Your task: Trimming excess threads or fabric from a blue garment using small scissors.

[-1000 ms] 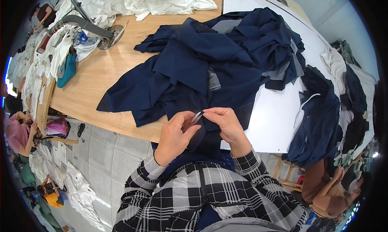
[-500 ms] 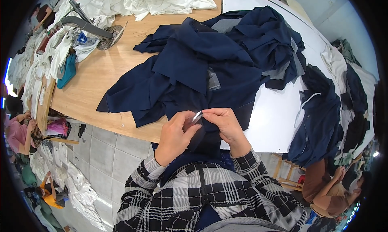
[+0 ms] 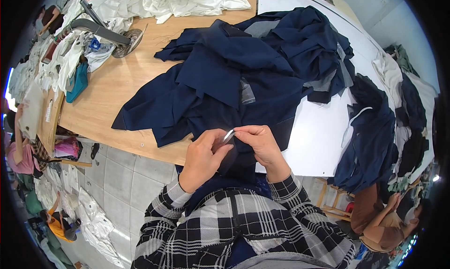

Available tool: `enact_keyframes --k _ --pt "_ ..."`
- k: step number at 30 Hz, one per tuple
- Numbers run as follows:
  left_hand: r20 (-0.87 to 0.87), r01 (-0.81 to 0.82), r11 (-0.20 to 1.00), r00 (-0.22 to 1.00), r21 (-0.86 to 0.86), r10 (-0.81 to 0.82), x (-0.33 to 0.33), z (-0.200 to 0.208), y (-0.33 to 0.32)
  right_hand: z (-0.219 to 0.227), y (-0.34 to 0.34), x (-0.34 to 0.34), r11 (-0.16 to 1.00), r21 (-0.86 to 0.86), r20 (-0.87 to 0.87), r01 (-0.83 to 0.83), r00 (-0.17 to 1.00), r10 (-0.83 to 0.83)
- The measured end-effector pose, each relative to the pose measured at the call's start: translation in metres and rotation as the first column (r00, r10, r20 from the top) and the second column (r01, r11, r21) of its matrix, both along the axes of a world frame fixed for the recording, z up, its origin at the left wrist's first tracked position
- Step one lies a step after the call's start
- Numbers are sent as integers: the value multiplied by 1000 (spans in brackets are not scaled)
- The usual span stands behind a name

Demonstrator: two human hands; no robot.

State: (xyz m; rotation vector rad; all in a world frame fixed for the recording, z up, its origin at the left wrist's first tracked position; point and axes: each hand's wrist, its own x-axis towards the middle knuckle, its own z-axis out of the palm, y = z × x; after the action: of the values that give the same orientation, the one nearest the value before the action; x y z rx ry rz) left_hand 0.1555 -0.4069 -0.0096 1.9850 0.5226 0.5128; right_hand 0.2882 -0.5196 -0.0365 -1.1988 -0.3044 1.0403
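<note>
The left hand (image 3: 201, 157) grips a slim, shiny silver tool (image 3: 228, 136); the right hand (image 3: 263, 145) pinches together beside it; navy cloth (image 3: 211, 79) lies rumpled.

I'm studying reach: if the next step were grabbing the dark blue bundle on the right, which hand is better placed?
Probably the right hand: it is nearer the bundle, while the left hand would have to cross past it. Both hands meet at a small shiny object, though, so neither looks free.
</note>
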Motion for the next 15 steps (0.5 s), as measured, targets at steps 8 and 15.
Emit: enact_keyframes --k 8,15 --pt "-63 60 994 996 -89 -66 -2 2 6 1 -3 4 999 -37 75 -22 997 25" --pt "-65 66 993 995 -97 -72 -3 2 7 5 -2 4 998 -53 64 -44 997 48"
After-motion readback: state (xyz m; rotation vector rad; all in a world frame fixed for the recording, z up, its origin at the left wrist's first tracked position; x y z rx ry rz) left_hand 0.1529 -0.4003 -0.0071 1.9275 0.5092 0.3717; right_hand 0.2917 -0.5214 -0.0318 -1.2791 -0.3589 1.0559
